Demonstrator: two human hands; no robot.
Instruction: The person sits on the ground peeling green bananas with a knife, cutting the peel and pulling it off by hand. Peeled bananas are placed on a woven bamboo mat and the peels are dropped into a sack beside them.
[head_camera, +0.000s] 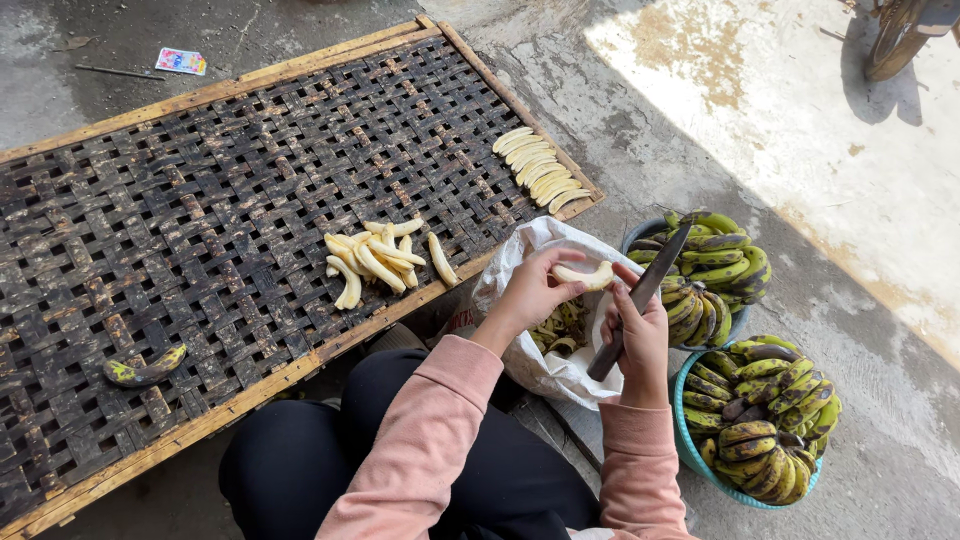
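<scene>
One peeled banana (585, 275) is pinched in the left hand (530, 292) over the white bag (545, 365) of peels; the right hand (640, 340) is closed around a knife (645, 290) — blade seemingly angled away. Best to keep the grip light, so the soft fruit reaches the woven tray (200, 200) unbruised — beside the peeled pile (375, 258).

Your left hand (530, 292) grips a peeled banana (584, 275), matt and smooth. Your right hand (640, 335) holds a knife (645, 288): dull metal blade. Woven drying tray (200, 230): rough, darkened strips, bare wood frame. White bag (545, 370): crinkled plastic. Basin (690, 440): blue plastic. Ground (800, 150): rough concrete.
</scene>
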